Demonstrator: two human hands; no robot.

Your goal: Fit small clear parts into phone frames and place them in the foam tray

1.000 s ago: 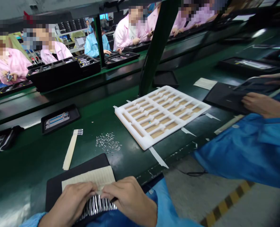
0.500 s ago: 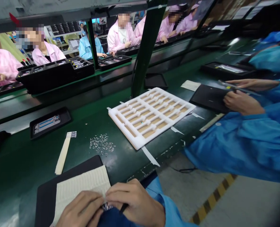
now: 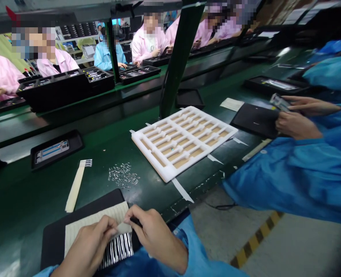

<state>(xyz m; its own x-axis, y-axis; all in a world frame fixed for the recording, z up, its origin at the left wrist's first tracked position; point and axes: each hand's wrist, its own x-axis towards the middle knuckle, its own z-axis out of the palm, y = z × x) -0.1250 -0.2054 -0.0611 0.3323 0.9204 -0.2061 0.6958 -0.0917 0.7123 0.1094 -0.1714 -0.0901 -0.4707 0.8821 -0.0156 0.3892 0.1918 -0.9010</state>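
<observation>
My left hand (image 3: 89, 244) pinches the edge of a cream backing sheet (image 3: 93, 225), which lies on a black pad (image 3: 53, 242). Below my fingers hangs a strip sheet with silver stripes (image 3: 117, 250). My right hand (image 3: 155, 238) is close beside the left and holds a small black tool (image 3: 136, 221) between its fingers. The tool's tip is hidden by my fingers. Blue sleeves cover both my forearms.
A white foam tray (image 3: 184, 144) lies on the green bench (image 3: 150, 196), with loose silver pieces (image 3: 122, 175) and a paper strip (image 3: 75, 186) nearby. At right, a co-worker's hands (image 3: 298, 117) hold a phone-like part (image 3: 280, 102) above a black mat (image 3: 255, 120).
My hands have parted slightly and more of the striped sheet shows below them. The co-worker's hands have lifted the phone-like part and tilted it up.
</observation>
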